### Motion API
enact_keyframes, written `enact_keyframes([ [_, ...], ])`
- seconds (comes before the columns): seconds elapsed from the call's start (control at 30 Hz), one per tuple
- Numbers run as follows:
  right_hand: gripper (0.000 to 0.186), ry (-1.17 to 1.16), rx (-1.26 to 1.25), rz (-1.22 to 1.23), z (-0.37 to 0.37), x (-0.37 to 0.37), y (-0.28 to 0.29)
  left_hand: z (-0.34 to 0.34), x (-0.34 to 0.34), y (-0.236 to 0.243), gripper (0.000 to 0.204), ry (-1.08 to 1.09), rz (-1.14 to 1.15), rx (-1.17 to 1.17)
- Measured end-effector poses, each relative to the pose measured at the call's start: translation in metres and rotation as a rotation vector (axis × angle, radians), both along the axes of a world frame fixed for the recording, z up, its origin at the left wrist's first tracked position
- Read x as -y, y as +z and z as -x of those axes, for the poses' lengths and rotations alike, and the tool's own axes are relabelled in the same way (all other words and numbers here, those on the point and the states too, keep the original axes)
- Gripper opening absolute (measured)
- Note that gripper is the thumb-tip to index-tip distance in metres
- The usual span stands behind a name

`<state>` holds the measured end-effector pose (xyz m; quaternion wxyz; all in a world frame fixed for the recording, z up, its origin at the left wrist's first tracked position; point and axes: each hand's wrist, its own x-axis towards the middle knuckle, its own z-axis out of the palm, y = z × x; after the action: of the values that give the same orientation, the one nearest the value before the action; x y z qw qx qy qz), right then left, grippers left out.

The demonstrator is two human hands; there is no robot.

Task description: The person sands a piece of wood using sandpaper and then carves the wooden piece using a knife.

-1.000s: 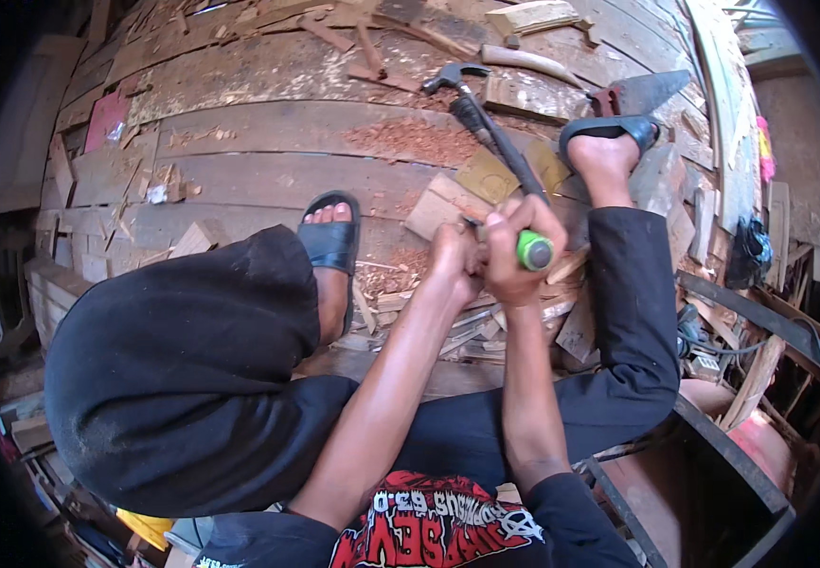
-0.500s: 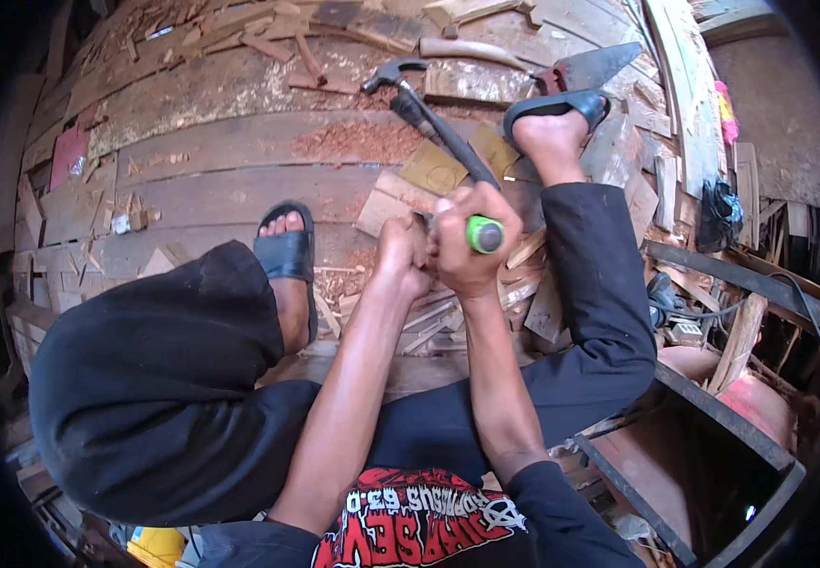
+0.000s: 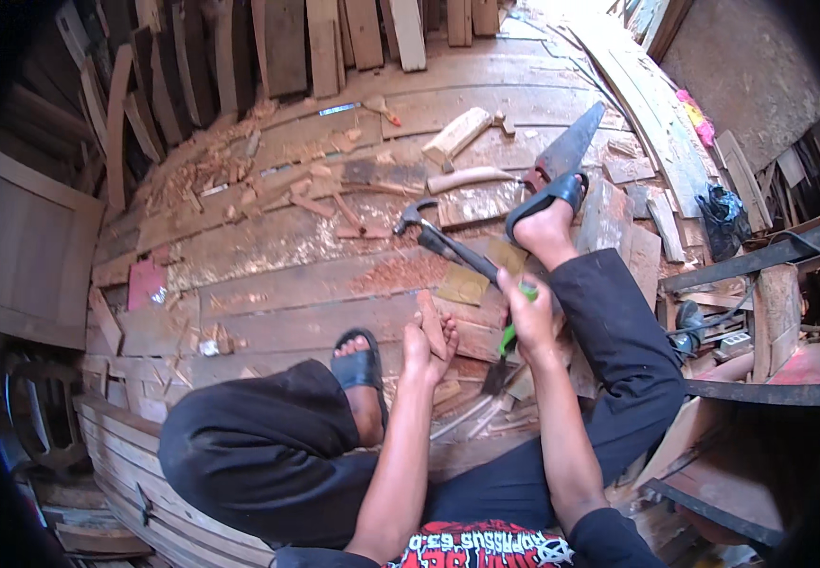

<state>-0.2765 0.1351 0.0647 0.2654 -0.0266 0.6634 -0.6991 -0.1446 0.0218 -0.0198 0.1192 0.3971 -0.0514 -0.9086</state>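
My left hand (image 3: 429, 346) is turned palm up, its fingers curled round a small reddish-brown piece of wood (image 3: 431, 320). Just to its right, my right hand (image 3: 535, 322) grips a green-handled chisel (image 3: 508, 335), whose dark blade points down toward the wood scraps. The two hands are apart. A claw hammer (image 3: 457, 249) lies beyond them, its head to the far left and the end of its black handle hidden at my right hand. Near the hammer are flat yellowish pieces (image 3: 462, 284) and reddish shavings (image 3: 401, 270) on the plank floor.
A handsaw (image 3: 566, 147) lies by my right sandal (image 3: 544, 204), next to a curved wooden handle (image 3: 472, 178). Boards (image 3: 325, 47) stand along the far side. A dark metal frame (image 3: 770, 390) is at the right, and a black plastic bag (image 3: 721, 220) sits beyond it.
My hands, close together before, have moved apart, and the wood piece now shows in my left hand. The chisel has swung so its blade shows. The view has tilted up toward the far boards.
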Motion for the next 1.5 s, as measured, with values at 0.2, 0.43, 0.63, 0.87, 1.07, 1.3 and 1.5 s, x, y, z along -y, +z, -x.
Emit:
enact_keyframes([
  [0.2,0.030,0.053,0.542,-0.063,-0.043,-0.018,-0.087,0.011,0.002,0.047,0.044,0.014,0.369,0.129],
  [0.43,0.026,0.225,0.289,-0.200,-0.083,-0.003,-0.133,0.015,0.003,0.101,0.046,0.045,0.490,-0.101],
  [0.63,0.019,0.387,0.251,-0.167,-0.095,0.012,-0.106,0.010,-0.001,0.143,0.037,0.056,0.818,-0.128],
  [0.87,0.044,0.402,-0.506,-0.355,-0.084,-0.008,-0.121,0.018,-0.014,0.174,0.031,0.033,0.941,-0.281],
  [1.07,0.076,0.168,-0.586,-0.113,-0.062,0.006,-0.036,0.011,-0.016,0.179,0.038,0.018,1.323,-0.190],
  [1.3,0.060,0.191,-0.703,0.102,-0.040,0.000,-0.012,0.022,-0.017,0.143,0.053,-0.199,1.413,-0.149],
  [1.5,0.032,0.206,-0.555,0.172,-0.050,0.001,-0.036,0.022,-0.029,0.145,0.021,-0.165,1.468,0.118],
])
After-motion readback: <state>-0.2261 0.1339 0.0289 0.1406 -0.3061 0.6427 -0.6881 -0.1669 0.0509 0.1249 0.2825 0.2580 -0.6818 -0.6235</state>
